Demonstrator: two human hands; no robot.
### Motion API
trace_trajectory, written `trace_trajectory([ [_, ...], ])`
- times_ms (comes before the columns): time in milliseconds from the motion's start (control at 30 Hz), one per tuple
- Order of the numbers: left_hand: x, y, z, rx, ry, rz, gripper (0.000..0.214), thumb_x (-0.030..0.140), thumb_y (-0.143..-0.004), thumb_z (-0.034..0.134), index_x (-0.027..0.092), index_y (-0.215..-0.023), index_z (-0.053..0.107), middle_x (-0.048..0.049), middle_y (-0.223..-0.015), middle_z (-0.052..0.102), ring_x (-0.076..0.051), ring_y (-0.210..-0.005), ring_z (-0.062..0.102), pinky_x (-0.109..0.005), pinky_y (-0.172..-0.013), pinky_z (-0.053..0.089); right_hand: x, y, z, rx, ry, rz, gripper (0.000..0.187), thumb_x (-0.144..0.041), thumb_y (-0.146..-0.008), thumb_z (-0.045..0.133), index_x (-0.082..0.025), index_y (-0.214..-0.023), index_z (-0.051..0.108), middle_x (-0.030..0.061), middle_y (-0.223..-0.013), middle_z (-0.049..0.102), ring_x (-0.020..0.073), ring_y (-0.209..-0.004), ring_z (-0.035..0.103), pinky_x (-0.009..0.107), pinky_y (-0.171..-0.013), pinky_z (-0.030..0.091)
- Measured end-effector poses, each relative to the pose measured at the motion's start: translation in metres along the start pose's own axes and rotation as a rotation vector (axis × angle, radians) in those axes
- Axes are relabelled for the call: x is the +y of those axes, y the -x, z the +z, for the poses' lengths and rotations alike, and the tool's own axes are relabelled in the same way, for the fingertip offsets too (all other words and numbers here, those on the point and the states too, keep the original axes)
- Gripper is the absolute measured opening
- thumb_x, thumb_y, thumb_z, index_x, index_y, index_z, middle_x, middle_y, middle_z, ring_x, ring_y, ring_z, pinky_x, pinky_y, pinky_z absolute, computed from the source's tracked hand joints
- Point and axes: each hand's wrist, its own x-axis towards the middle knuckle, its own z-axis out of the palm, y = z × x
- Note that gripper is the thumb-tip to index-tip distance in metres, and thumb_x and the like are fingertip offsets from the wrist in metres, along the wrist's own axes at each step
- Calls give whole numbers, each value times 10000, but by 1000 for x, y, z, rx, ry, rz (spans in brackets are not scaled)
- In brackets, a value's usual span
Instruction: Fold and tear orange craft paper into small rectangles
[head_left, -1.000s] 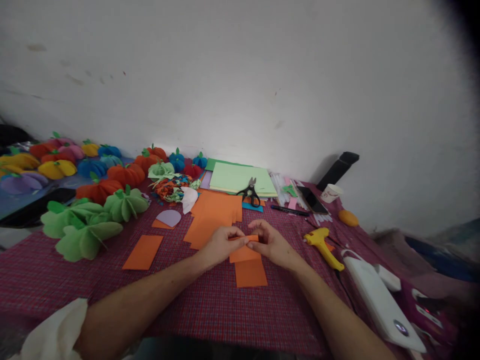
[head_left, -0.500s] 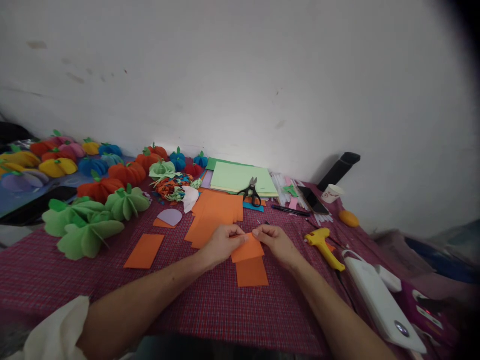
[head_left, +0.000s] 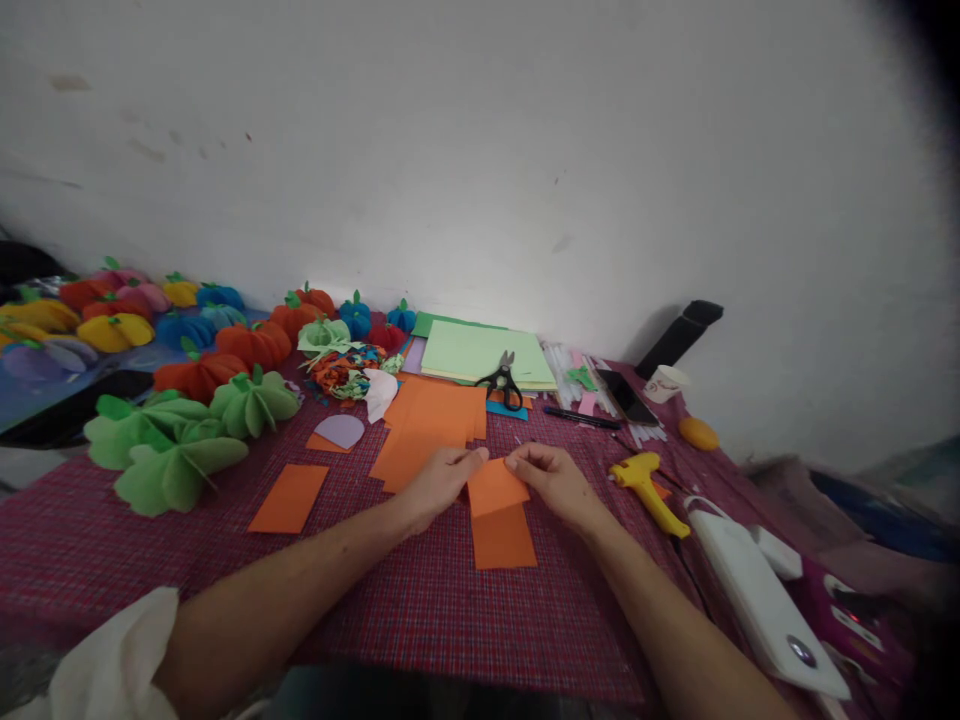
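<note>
The orange paper piece (head_left: pixel 499 485) is, in the head view, between the person's two hands, on the near side of the black scissors (head_left: pixel 501 383). The right hand (head_left: pixel 556 486), nearer than the scissors and a little to their right, pinches the piece's far right corner between thumb and fingers. The left hand (head_left: pixel 442 487), nearer than the scissors and to their left, has its thumb at the far left corner; whether it grips there I cannot tell. Directly nearer than the scissors, past the held piece, an orange rectangle (head_left: pixel 504 540) shows, its far part covered by that piece.

The scissors lie with their blades over light green sheets (head_left: pixel 480 350). Just left of them and nearer are overlapping orange sheets (head_left: pixel 431 415); farther left come a heap of paper scraps (head_left: pixel 345 368), a lilac rounded piece (head_left: pixel 343 430) and green paper pumpkins (head_left: pixel 180 455), with another orange card (head_left: pixel 289 498) nearer. To the scissors' right lie a dark pen (head_left: pixel 581 417) and a phone (head_left: pixel 626 398); right and nearer is a yellow glue gun (head_left: pixel 651 495). All these lie on a checked tablecloth (head_left: pixel 420 610).
</note>
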Motion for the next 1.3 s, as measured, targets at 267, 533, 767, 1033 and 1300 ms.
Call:
trace_trajectory([
  [267, 1, -1, -3, -17, -152, 57, 415, 498, -726, 442, 114, -591, 521, 5, -557, 453, -90, -512, 385, -202, -482, 279, -1, 0, 0, 2, 34, -12, 272, -413, -710, 531, -148, -648, 543, -27, -573, 467, 77, -519, 386, 197, -489, 312],
  [533, -5, -3, -4, -8, -327, 153, 400, 470, -767, 376, 156, -520, 374, 49, -512, 249, -67, -463, 213, -209, -445, 168, 2, 1, 6, -12, 16, 0, 240, -387, -711, 546, -148, -712, 567, -18, -617, 490, 82, -547, 404, 207, -520, 321],
  [767, -5, -4, -5, -2, -497, 203, 401, 447, -773, 360, 162, -491, 348, 46, -508, 210, -72, -461, 203, -218, -443, 142, 1, 1, 5, -11, -26, 26, 225, -353, -704, 554, -139, -637, 559, -28, -562, 466, 72, -511, 373, 204, -487, 287],
  [1033, -3, -3, -5, -64, -405, 188, 373, 428, -789, 348, 140, -568, 436, 38, -541, 338, -71, -484, 277, -194, -453, 209, -5, 2, 4, 26, -132, 74, 259, -350, -682, 581, -133, -554, 519, -46, -500, 448, 55, -459, 352, 194, -458, 263],
  [1300, 0, -4, -9, -53, -318, 172, 381, 435, -786, 355, 132, -570, 438, 29, -547, 363, -72, -491, 313, -191, -455, 231, 5, -8, -28, 302, -140, 86, 279, -401, -681, 579, -132, -608, 581, 12, -535, 560, 68, -442, 409, 201, -447, 302],
])
